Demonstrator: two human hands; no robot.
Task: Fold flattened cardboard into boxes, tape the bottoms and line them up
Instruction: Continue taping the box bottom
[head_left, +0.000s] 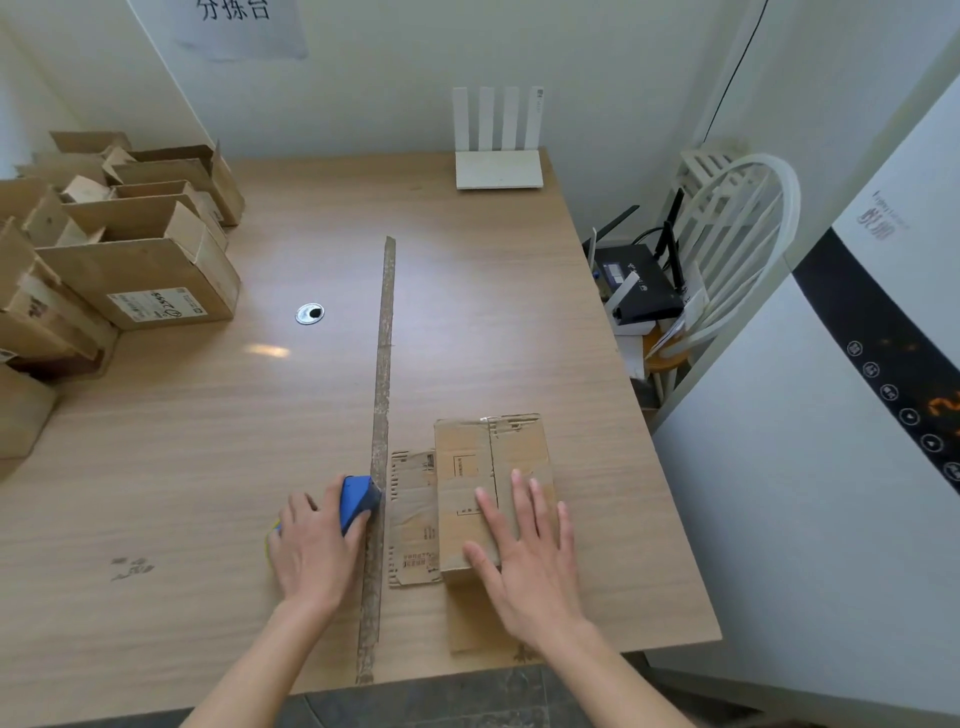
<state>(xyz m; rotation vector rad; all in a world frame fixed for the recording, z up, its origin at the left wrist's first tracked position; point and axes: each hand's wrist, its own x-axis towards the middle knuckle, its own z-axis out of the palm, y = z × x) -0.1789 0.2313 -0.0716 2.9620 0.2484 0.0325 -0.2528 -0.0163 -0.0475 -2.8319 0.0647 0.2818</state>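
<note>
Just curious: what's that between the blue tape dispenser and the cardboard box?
In the head view, a long worn strip runs along the table between the blue tape dispenser and the cardboard box.

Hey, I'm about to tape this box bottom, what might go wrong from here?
The box sits close to the table's right edge, so a push might slide it off. Only your flat right hand pins it, so the flaps may spring open. Your left hand grips the tape dispenser off to the side.
</note>
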